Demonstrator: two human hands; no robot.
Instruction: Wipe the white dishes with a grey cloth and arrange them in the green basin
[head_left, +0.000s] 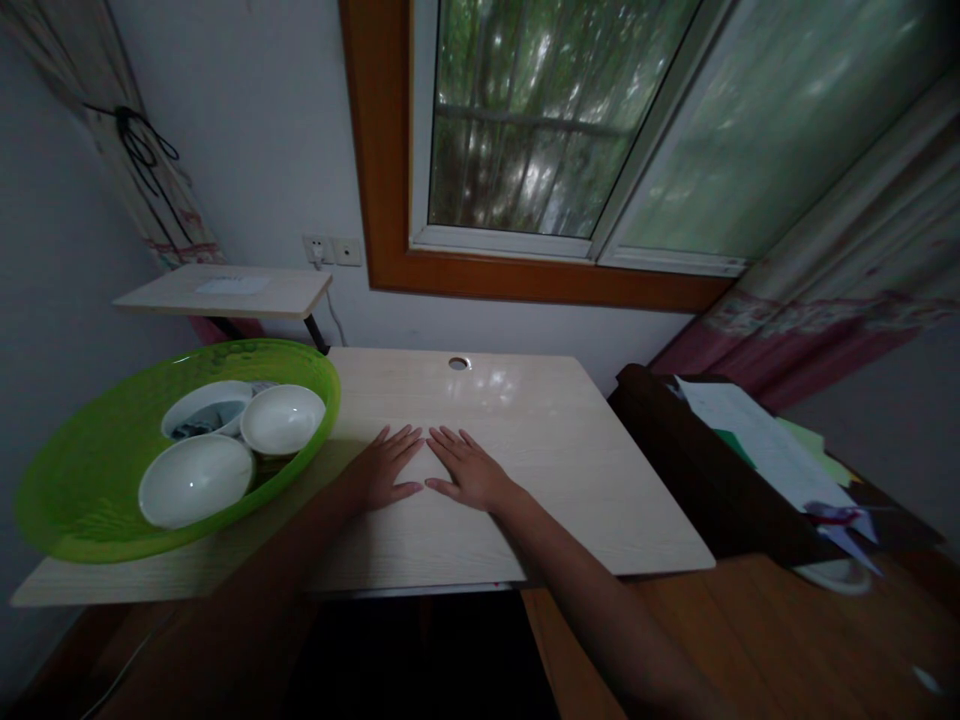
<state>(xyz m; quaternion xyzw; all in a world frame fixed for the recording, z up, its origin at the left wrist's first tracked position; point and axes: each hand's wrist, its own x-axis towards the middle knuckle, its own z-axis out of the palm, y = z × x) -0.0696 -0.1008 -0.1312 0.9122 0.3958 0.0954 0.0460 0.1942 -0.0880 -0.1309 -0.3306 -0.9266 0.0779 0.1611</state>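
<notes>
My left hand (386, 469) lies flat on the pale wooden desk (570, 490), fingers stretched out and holding nothing. Beside it, my right hand (469, 470) also rests palm down with its fingers apart. The fingertips of the two hands point toward each other with a narrow gap between. Left of my left hand stands a large green plastic basin (90, 470) on the desk. Inside it sit a white bowl (199, 482) at the front, another white bowl (283, 418) to the right, and a white bowl (202, 395) behind with a greyish-blue cloth-like thing in it.
A small raised shelf (285, 290) with a paper on it stands behind the basin. The desk has a round cable hole (459, 364) near the wall. To the right is a dark cabinet (697, 490) with papers (772, 440) on top. A window (555, 120) is ahead.
</notes>
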